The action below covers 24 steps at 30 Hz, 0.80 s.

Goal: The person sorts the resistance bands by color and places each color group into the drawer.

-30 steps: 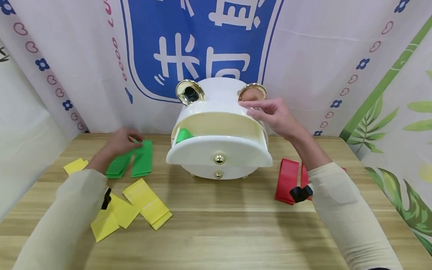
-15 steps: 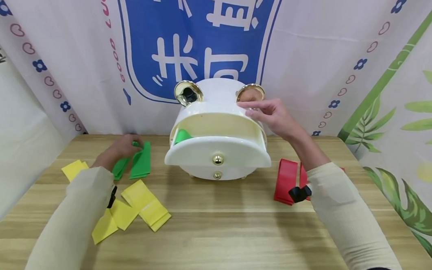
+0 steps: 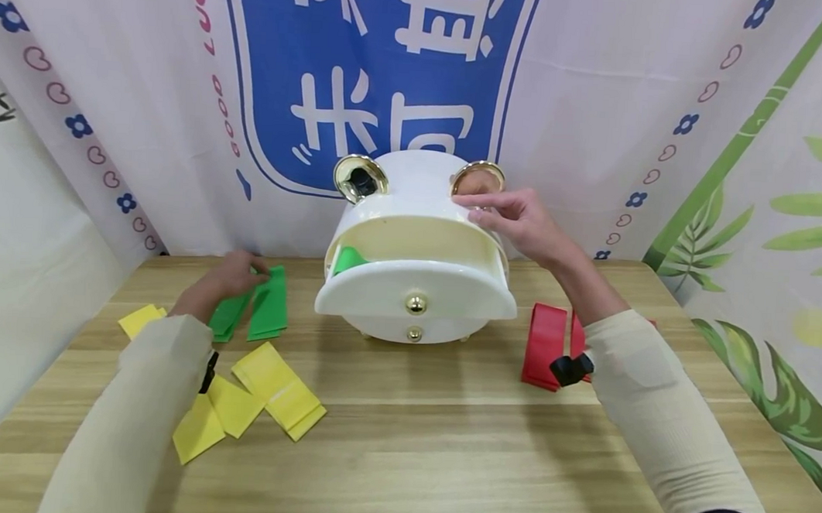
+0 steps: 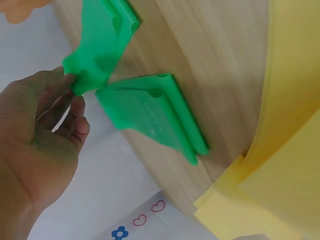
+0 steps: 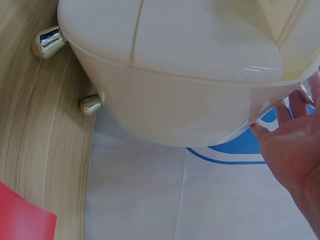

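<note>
White box w/ gold knobs stands at the back-middle of the wooden table, its top drawer pulled out toward the person; a green strip lies in the drawer's left end.

Left hand is left of the box, low over the table. Wrist view: thumb + fingers pinch the end of one green band, lifting that end off the wood; a 2nd green band lies flat just beside it, nearer the yellow ones.

Right hand is at the box's upper right edge, fingers nearly straight, tips touching the rim next to the right gold ear; not gripping anything.

Yellow bands lie in front-left of the box, one more yellow piece further left. Red bands lie right of the box, partly hidden by the right sleeve. Printed cloth backdrop hangs behind the box.
</note>
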Available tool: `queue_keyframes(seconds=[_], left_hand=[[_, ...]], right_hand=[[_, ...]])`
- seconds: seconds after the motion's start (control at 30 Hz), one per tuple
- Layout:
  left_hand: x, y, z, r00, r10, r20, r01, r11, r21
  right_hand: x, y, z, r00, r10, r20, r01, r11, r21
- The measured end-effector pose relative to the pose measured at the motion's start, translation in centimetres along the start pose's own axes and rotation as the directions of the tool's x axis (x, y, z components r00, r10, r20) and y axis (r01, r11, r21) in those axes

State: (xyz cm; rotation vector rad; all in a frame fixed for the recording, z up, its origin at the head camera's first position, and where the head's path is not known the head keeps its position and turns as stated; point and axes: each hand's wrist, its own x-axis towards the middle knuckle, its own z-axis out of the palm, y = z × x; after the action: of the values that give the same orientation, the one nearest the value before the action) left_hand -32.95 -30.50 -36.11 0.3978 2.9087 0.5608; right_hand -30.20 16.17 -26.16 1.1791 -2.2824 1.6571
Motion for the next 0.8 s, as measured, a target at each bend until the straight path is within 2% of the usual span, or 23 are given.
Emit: queue_keyframes(seconds=[0.23,0.4,0.7,0.8], left_hand=[[-0.1,0.4,-1.1,0.994,0.05,-0.097,-0.051,0.999,-0.004],[-0.7,1.6,-2.3,0.985,0.077,-0.153,-0.077,0.997,0.007],[-1.8,3.6,-3.8,0.982,0.121,-0.148,-0.125,0.992,-0.021],[-2.1,4.0,-4.1,0.975,0.143,-0.172,-0.151,0.988,-0.032]], right_hand=[[0.0,0.1,0.1,1.0,-0.002,0.004,0.002,1.0,0.018],[0.1,0.1,0.1,1.0,-0.004,0.006,0.004,1.0,0.024],[0.0,0.1,0.0,1.0,-0.001,0.01,0.0,1.0,0.029],[0.0,0.0,0.1,1.0,0.009,0.01,-0.009,1.0,0.026]])
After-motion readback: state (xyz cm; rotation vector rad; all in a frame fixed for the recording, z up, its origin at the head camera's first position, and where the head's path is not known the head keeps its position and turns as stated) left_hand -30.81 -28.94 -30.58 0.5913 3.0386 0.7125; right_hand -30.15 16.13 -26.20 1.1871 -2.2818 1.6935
